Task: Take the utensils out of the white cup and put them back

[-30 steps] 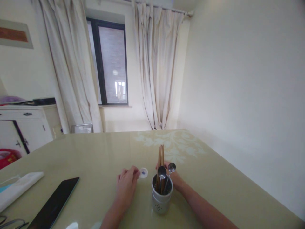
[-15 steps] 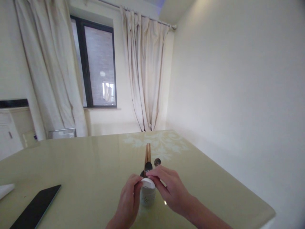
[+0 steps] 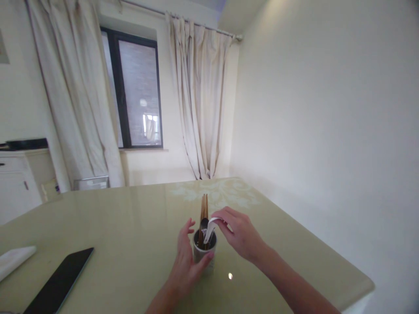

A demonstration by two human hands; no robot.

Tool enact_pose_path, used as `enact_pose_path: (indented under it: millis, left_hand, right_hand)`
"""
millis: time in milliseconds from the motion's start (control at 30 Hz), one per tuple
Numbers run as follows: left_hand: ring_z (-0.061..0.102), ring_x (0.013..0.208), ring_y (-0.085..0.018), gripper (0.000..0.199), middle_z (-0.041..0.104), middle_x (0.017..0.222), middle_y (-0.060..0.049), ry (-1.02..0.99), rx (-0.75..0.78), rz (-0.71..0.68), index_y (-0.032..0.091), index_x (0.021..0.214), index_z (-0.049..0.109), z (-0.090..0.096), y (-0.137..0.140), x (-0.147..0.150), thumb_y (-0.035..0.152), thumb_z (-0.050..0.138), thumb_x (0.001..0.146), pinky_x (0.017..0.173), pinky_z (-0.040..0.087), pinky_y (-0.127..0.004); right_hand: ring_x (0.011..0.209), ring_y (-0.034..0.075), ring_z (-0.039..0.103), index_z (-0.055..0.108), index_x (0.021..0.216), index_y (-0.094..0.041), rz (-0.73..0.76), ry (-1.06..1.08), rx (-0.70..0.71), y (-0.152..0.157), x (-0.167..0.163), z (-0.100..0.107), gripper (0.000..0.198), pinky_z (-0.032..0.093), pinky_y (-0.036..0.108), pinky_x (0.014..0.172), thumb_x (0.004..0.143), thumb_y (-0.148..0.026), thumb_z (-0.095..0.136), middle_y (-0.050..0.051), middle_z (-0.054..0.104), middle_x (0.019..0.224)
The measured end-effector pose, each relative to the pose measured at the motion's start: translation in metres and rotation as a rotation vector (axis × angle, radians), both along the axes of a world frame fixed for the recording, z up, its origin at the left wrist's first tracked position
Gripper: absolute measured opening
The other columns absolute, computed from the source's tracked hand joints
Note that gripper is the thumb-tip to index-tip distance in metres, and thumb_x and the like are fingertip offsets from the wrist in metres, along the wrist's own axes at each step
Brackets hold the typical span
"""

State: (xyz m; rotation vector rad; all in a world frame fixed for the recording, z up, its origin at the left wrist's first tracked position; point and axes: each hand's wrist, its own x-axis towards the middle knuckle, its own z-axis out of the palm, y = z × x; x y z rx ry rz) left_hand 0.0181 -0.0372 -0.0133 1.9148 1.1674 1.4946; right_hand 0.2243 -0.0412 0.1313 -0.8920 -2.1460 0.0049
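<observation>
A cylindrical utensil holder (image 3: 212,257) with a pale rim stands upright on the table. It holds wooden chopsticks (image 3: 204,207) and a dark metal spoon (image 3: 204,223). My right hand (image 3: 240,231) pinches a white soup spoon (image 3: 209,230) by its bowl end. The spoon's handle slants down to the left, its holed tip at the holder's mouth. Curved around the holder's left and front side, my left hand (image 3: 186,264) has its fingers apart. Its thumb lies across the holder's front; whether it presses on it I cannot tell.
A black flat device (image 3: 60,281) lies on the left of the pale green glossy table (image 3: 131,231), beside a white object (image 3: 15,259) cut by the frame edge. A plain wall (image 3: 314,131) runs along the right side. Curtains (image 3: 203,100) and a window stand behind.
The white spoon has gone from lying between both hands over the holder to tilting handle-down in my right hand, which rose. My left hand let go of it and opened beside the holder.
</observation>
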Motion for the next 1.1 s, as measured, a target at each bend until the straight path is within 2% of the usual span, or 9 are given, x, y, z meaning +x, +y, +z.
enact_pose_path:
  millis: [133, 333, 500, 600, 733, 833, 900, 967, 1100]
  left_hand:
    - [0.056, 0.14, -0.034, 0.093, 0.056, 0.152, -0.016, -0.078, -0.151, -0.22, 0.023, 0.162, 0.028, 0.003, 0.004, 0.001, 0.043, 0.079, 0.086, 0.12, 0.042, -0.052]
    - [0.062, 0.131, -0.032, 0.068, 0.069, 0.14, -0.013, -0.019, -0.233, -0.263, 0.023, 0.14, 0.061, 0.012, 0.004, -0.004, 0.039, 0.086, 0.079, 0.115, 0.047, -0.045]
    - [0.061, 0.135, -0.033, 0.067, 0.067, 0.145, -0.014, -0.005, -0.224, -0.377, 0.021, 0.143, 0.06, 0.015, 0.001, -0.001, 0.042, 0.082, 0.083, 0.117, 0.047, -0.046]
    - [0.06, 0.137, -0.033, 0.074, 0.064, 0.149, -0.014, 0.019, -0.213, -0.422, 0.021, 0.147, 0.057, 0.016, -0.001, 0.0, 0.031, 0.084, 0.079, 0.121, 0.044, -0.047]
    - [0.064, 0.132, -0.031, 0.07, 0.069, 0.144, -0.012, 0.064, -0.236, -0.338, 0.021, 0.142, 0.061, 0.01, 0.001, -0.002, 0.019, 0.082, 0.075, 0.117, 0.047, -0.045]
    - [0.066, 0.128, -0.032, 0.074, 0.068, 0.144, -0.015, 0.138, -0.271, -0.242, 0.022, 0.146, 0.058, -0.001, 0.004, -0.004, 0.024, 0.081, 0.076, 0.114, 0.049, -0.049]
    - [0.067, 0.125, -0.031, 0.075, 0.069, 0.142, -0.016, 0.179, -0.282, -0.194, 0.022, 0.149, 0.056, -0.008, 0.006, -0.006, 0.029, 0.08, 0.078, 0.114, 0.049, -0.051]
    - [0.069, 0.122, -0.03, 0.07, 0.071, 0.137, -0.015, 0.198, -0.27, -0.168, 0.021, 0.147, 0.057, -0.014, 0.008, -0.007, 0.033, 0.078, 0.081, 0.113, 0.05, -0.051]
    - [0.07, 0.119, -0.028, 0.054, 0.075, 0.128, -0.013, 0.198, -0.243, -0.137, 0.022, 0.138, 0.063, -0.016, 0.009, -0.007, 0.039, 0.073, 0.087, 0.111, 0.052, -0.05]
  right_hand:
    - [0.088, 0.021, 0.075, 0.072, 0.117, -0.024, -0.021, -0.055, -0.116, 0.004, -0.011, -0.025, 0.022, 0.058, 0.031, 0.081, 0.1, -0.014, 0.062, 0.006, 0.077, 0.105]
    - [0.079, 0.021, 0.072, 0.065, 0.104, -0.022, -0.18, 0.435, -0.184, -0.011, -0.008, -0.081, 0.016, 0.06, 0.032, 0.073, 0.103, -0.037, 0.061, 0.006, 0.073, 0.092]
    - [0.122, 0.035, 0.069, 0.041, 0.148, -0.02, -0.248, 0.486, -0.362, -0.021, -0.028, -0.121, 0.096, 0.058, 0.049, 0.101, 0.068, -0.034, 0.092, 0.017, 0.067, 0.137]
    - [0.111, 0.035, 0.074, 0.051, 0.134, -0.02, -0.23, 0.488, -0.507, -0.019, -0.044, -0.127, 0.074, 0.058, 0.048, 0.098, 0.069, -0.025, 0.086, 0.013, 0.076, 0.12]
    - [0.095, 0.032, 0.077, 0.055, 0.117, -0.023, -0.24, 0.484, -0.503, -0.003, -0.043, -0.125, 0.053, 0.059, 0.042, 0.084, 0.071, -0.028, 0.081, 0.01, 0.079, 0.105]
    - [0.093, 0.029, 0.077, 0.055, 0.116, -0.022, -0.23, 0.48, -0.447, 0.028, -0.018, -0.125, 0.049, 0.058, 0.039, 0.083, 0.074, -0.029, 0.079, 0.008, 0.079, 0.104]
    - [0.09, 0.03, 0.076, 0.055, 0.112, -0.022, -0.343, 0.501, -0.399, 0.057, 0.008, -0.125, 0.045, 0.057, 0.041, 0.082, 0.075, -0.035, 0.077, 0.009, 0.078, 0.102]
    - [0.089, 0.033, 0.075, 0.054, 0.112, -0.022, -0.472, 0.532, -0.386, 0.086, 0.036, -0.124, 0.048, 0.056, 0.045, 0.081, 0.074, -0.041, 0.076, 0.012, 0.078, 0.102]
    - [0.094, 0.036, 0.075, 0.055, 0.113, -0.021, -0.525, 0.562, -0.366, 0.124, 0.071, -0.124, 0.052, 0.056, 0.048, 0.083, 0.071, -0.044, 0.075, 0.016, 0.077, 0.104]
